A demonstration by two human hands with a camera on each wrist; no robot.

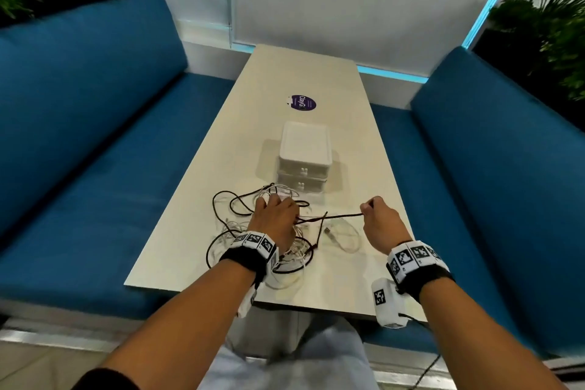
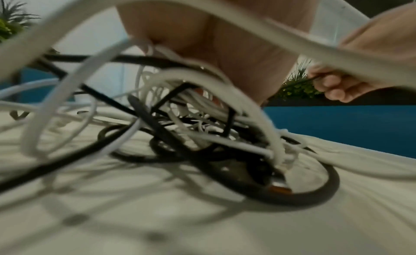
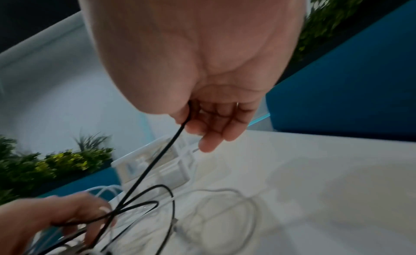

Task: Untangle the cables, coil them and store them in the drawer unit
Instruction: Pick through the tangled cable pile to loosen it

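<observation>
Both forearms reach forward, each wrist in a black band — the left hand [image 1: 274, 215] lowered palm-down, its fingers apparently curled among cables, the right hand [image 1: 378, 219] raised, pinching 1 black cable [image 1: 335, 216] between thumb and fingertips.

The tangle of cables [image 1: 272, 231] lies on the counter [image 1: 300, 79] nearest me, the drawer unit [image 1: 304, 161] just behind it. My left hand [image 1: 274, 218] rests on the tangle; my right hand [image 1: 381, 221], to its right above the counter, has a grip on one cable [image 1: 335, 217] stretched between them.
</observation>
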